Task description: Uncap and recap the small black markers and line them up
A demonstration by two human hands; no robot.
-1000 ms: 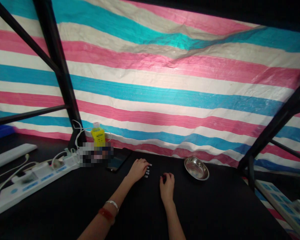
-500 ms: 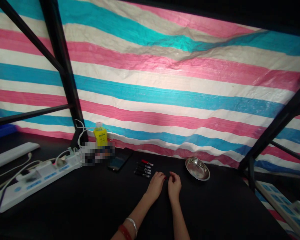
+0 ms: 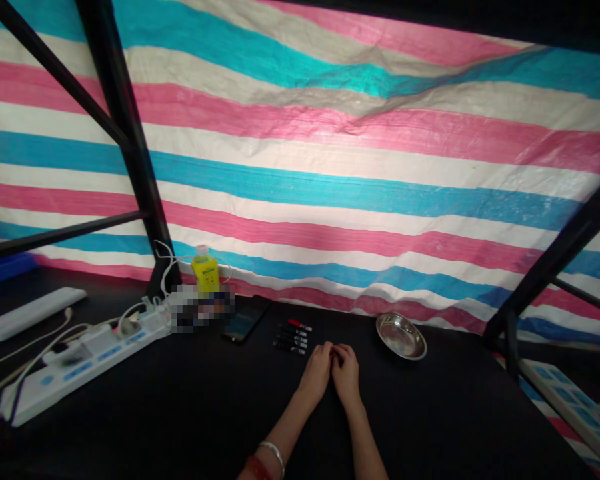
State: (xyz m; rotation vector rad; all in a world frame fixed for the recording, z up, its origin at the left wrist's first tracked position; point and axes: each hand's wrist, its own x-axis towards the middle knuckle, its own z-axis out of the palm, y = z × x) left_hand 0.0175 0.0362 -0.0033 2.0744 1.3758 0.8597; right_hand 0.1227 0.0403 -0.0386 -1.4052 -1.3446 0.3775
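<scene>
My left hand [image 3: 317,371] and my right hand [image 3: 346,375] meet at the fingertips over the black table. Both have curled, closed fingers. A small dark-red spot shows between the fingertips, but I cannot make out whether it is an object or a nail. Just beyond my left hand lie several black markers [image 3: 291,339] in a row, with a red marker [image 3: 299,325] at the far end. To the right of my right hand sits a shiny round metal bowl [image 3: 401,337].
A phone or tablet [image 3: 245,320] lies left of the markers. Further left are a yellow bottle [image 3: 206,271], a white power strip [image 3: 87,360] with plugs and cables, and a white bar [image 3: 35,312]. Black metal posts [image 3: 125,133] frame a striped sheet [image 3: 330,227] behind the table [image 3: 190,413].
My right hand has moved left and now touches my left hand at the fingertips. The view has shifted slightly; markers and bowl stay in place.
</scene>
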